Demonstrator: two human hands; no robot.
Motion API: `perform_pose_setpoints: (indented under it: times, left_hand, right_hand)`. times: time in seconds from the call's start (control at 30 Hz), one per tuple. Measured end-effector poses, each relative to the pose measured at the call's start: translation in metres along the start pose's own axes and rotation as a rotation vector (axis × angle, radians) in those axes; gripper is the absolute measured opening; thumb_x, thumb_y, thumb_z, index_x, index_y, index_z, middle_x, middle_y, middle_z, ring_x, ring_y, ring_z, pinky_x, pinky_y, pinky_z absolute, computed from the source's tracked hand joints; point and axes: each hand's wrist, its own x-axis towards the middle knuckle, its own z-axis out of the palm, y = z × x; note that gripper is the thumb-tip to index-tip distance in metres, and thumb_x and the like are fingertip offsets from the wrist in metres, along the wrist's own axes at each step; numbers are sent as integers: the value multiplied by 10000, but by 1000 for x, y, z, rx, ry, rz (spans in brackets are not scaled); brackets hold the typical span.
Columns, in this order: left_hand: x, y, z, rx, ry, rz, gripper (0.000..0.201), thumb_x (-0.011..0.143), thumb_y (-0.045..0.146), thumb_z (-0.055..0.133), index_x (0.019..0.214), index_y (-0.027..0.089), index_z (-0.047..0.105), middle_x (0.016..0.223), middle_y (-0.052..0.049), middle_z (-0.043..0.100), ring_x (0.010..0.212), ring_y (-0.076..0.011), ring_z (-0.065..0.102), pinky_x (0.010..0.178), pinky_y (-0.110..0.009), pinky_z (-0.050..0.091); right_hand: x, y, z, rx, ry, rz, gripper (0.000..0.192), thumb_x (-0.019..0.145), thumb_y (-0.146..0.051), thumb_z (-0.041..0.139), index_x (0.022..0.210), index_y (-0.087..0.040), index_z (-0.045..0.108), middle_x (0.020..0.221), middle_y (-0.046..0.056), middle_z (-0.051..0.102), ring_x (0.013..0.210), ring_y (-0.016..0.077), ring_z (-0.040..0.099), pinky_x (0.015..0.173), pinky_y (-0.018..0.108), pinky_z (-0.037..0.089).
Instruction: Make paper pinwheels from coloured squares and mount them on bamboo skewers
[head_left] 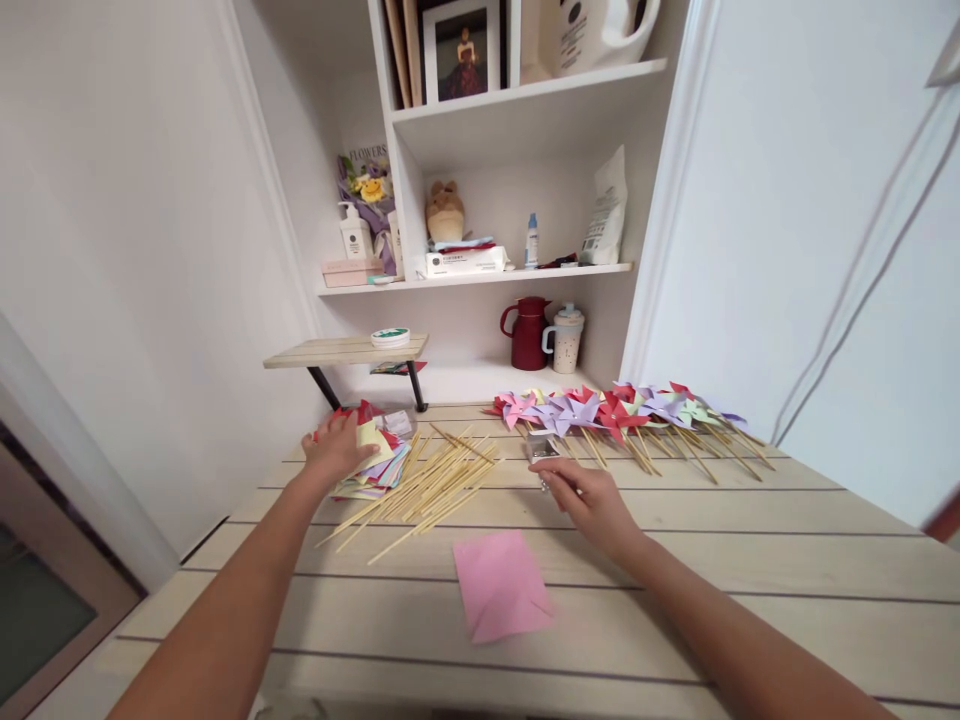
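My left hand [335,447] rests flat on a stack of coloured paper squares [379,462] at the table's left, fingers spread over a yellow sheet. My right hand [592,497] lies on the table with its fingers curled around a small clear object [541,449]; what it is I cannot tell. A loose pile of wooden sticks [431,483] lies between the two hands. A pink paper square [500,596] lies flat near the front, below my right hand. A row of finished paper pinwheels [615,412] on sticks spreads across the back right.
The pale plank table [750,560] runs to a white wall on the right. Behind it stand a small wooden riser [341,351] with a round tin, a red jug [529,333] and a speckled cup [565,338]. Shelves above hold bottles, boxes and a framed picture.
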Motion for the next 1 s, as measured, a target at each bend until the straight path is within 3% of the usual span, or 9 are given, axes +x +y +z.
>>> perform_pose_setpoints:
  times: [0.13,0.3,0.5,0.6,0.7,0.8,0.87,0.93,1.0]
  left_hand:
    - [-1,-13,16,-41,-70,5,683,831,425,619,1458,190,486,1419,-231,589,1343,-434,497,1056,-602,338]
    - [-1,-22,23,-41,19,57,392,887,297,506,1241,231,662,1122,-149,760,1116,-340,658,1028,-514,359]
    - [-9,-24,9,80,214,95,361,919,163,384,813,216,725,880,-107,760,981,-295,653,1110,-547,214]
    - [-14,-29,0,143,359,79,396,903,82,338,849,212,708,856,-90,730,1007,-293,608,1140,-576,119]
    - [-10,-31,-15,132,603,126,356,904,84,372,868,206,704,828,-85,710,978,-276,592,1144,-575,129]
    - [-4,-11,-37,-201,786,126,278,885,110,450,799,196,701,769,-91,688,1000,-291,600,1130,-607,178]
    - [-5,18,-53,-683,808,-6,161,869,193,554,800,194,699,814,-72,690,1005,-282,612,1086,-567,313]
    - [-11,55,-62,-1341,619,-223,65,821,200,622,798,185,681,769,-30,668,870,-233,643,926,-457,488]
    - [-23,92,-60,-1530,443,-256,39,828,182,616,829,175,655,728,-22,662,705,-187,645,701,-365,560]
  right_hand:
    - [0,0,1,5,-20,16,315,1001,-395,479,1019,-198,723,586,-12,592,494,133,510,538,251,424]
    - [0,2,2,11,-25,17,301,996,-395,488,1015,-203,718,607,-7,599,509,137,513,547,259,426]
    - [0,3,3,17,-47,35,298,999,-388,475,1020,-210,713,608,-5,599,510,144,520,549,268,419]
    - [0,3,3,16,-38,29,296,996,-381,475,1010,-210,717,604,-2,604,509,146,521,555,276,413]
    - [1,2,3,35,-21,28,292,990,-380,485,999,-212,725,615,2,608,520,147,524,572,285,418]
    - [3,-2,4,103,-4,72,286,982,-400,506,1001,-221,728,622,-1,589,547,154,540,581,293,426]
    - [6,-6,6,219,10,134,277,972,-422,531,1047,-230,715,650,-2,580,590,163,565,591,295,445]
    - [9,-10,7,395,37,196,301,941,-446,589,1149,-246,673,730,1,599,655,170,588,618,299,476]
    - [12,-13,6,578,66,249,430,902,-463,650,1285,-278,586,909,23,647,740,173,624,675,315,509]
